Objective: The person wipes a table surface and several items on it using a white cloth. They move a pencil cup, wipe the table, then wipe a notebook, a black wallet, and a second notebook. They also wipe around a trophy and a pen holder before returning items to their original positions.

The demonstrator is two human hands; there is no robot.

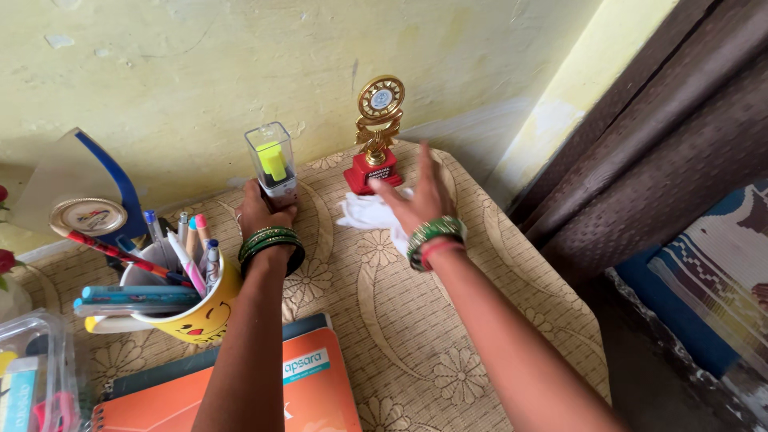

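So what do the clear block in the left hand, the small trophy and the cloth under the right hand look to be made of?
Clear block in the left hand: likely acrylic or glass, see-through and glossy, with a yellow insert. Trophy: shiny gold finish, metal or plated plastic, on a red base. Cloth under the right hand: soft white fabric, crumpled.

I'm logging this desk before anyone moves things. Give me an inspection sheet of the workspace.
Surface: table under a beige flowered cover.
Job's things: clear block with yellow insert; white cloth.
Clutter: gold trophy on red base; yellow pen mug; orange notebook; plastic box.
Grippers: left hand grips the block's base; right hand flat on the cloth.
Cables: nothing seen.
Surroundings: yellow wall; dark curtain.
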